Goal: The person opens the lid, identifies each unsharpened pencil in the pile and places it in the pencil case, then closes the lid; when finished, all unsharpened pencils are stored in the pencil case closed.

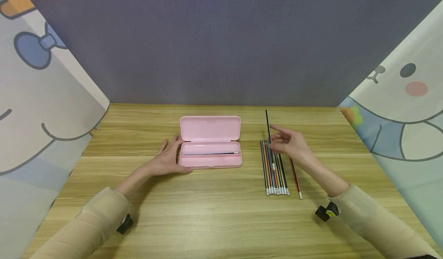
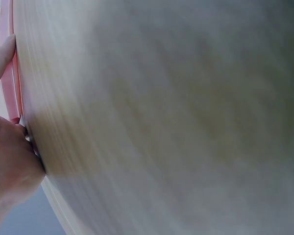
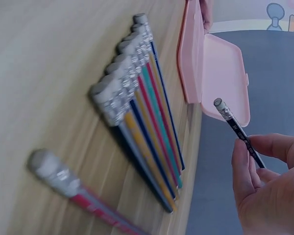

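Observation:
My right hand [image 1: 290, 142] pinches a dark pencil [image 3: 236, 126] between thumb and fingers, its eraser end toward me, raised over the row of pencils. That row of several colored pencils [image 3: 142, 93] lies side by side with the eraser ends [image 1: 277, 191] facing me. Apart from it, to the right, is a red pencil [image 1: 295, 179]. The opened pink pencil case [image 1: 210, 129] lies left of the pencils, and one dark pencil [image 1: 211, 153] rests inside its base. Around the left end of the case my left hand [image 1: 166, 161] is spread, thumb along the front edge.
The wood-grain table [image 1: 214, 213] holds everything. A grey panel [image 1: 221, 43] stands along its back edge. Cartoon-printed panels [image 1: 408, 109] rise at the left and right sides.

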The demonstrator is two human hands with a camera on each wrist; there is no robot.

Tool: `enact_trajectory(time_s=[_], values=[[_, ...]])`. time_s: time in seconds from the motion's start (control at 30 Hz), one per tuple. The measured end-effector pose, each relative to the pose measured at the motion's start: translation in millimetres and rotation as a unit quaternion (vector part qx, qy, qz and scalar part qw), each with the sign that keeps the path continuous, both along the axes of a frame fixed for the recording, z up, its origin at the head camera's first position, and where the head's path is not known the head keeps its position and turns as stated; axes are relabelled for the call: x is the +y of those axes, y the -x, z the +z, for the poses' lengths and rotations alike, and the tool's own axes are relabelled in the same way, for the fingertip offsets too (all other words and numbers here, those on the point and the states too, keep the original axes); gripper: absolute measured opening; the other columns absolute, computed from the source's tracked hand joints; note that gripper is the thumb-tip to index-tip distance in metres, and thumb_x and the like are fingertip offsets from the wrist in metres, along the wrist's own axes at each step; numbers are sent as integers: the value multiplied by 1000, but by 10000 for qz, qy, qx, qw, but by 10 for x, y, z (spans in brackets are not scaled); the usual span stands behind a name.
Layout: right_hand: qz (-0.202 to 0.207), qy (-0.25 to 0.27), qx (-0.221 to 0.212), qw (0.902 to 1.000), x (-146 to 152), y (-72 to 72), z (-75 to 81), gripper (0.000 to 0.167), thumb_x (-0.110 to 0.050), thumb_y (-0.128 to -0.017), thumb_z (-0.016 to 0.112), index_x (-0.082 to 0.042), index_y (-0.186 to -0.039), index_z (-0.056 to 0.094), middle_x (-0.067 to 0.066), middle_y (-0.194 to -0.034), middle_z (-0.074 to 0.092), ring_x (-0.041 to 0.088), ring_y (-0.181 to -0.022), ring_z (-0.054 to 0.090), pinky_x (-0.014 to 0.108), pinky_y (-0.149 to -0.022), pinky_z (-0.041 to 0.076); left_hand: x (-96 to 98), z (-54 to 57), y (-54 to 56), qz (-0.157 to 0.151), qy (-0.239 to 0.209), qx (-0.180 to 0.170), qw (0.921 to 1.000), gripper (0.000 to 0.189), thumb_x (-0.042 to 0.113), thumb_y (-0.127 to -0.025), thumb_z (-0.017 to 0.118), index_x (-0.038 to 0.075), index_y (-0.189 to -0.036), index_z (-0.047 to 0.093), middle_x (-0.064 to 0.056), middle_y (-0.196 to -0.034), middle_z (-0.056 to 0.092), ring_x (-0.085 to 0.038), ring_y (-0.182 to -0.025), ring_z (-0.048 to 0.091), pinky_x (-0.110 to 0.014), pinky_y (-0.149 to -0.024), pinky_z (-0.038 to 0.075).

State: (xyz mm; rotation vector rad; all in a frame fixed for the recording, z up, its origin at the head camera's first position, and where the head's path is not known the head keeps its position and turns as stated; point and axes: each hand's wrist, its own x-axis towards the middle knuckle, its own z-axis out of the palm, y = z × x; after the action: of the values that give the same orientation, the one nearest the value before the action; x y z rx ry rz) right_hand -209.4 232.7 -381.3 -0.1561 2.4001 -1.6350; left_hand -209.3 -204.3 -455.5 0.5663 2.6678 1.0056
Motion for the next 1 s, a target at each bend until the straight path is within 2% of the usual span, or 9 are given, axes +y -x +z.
enact_trajectory(time_s=[0.2, 0.37, 0.53, 0.77, 1.0], values=[[-12, 38, 226, 9997, -129, 83, 19, 70, -5, -93, 72, -17, -156, 45, 22, -122, 64, 4, -92, 70, 35, -83, 65, 1, -5, 9, -24, 4, -6, 10000, 100, 48, -75, 88, 14, -150, 32, -27, -170, 17, -43, -162, -3, -64, -128, -9], [28, 150, 382, 9992, -253, 169, 35, 67, -5, -94, 71, -20, -155, 47, 26, -124, 63, 5, -92, 70, 32, -81, 65, -12, -2, 1, -59, -54, -8, 10000, 100, 47, -75, 88, 14, -151, 32, -26, -170, 17, -44, -161, -3, -65, -127, -10], [102, 333, 442, 9984, -402, 252, 70, 66, -4, -96, 69, -22, -155, 47, 24, -123, 63, 8, -88, 70, 30, -80, 64, -25, -2, -9, -78, -60, -14, 10000, 99, 46, -76, 88, 14, -151, 32, -27, -170, 15, -45, -161, -3, -66, -127, -10], [258, 508, 647, 9963, -641, 364, 135, 64, -3, -96, 69, -20, -154, 48, 18, -117, 65, 8, -91, 69, 38, -87, 64, -12, -4, -17, -94, -86, 51, 9999, 99, 45, -76, 88, 13, -150, 31, -28, -170, 16, -47, -161, -2, -67, -126, -9], [447, 702, 1037, 9911, -831, 456, 142, 63, 1, -94, 69, -13, -153, 50, 18, -110, 67, 7, -88, 69, 29, -82, 64, -5, -15, -16, -92, -233, 205, 9995, 99, 44, -73, 89, 13, -149, 33, -29, -168, 21, -48, -160, 0, -66, -126, -9]])
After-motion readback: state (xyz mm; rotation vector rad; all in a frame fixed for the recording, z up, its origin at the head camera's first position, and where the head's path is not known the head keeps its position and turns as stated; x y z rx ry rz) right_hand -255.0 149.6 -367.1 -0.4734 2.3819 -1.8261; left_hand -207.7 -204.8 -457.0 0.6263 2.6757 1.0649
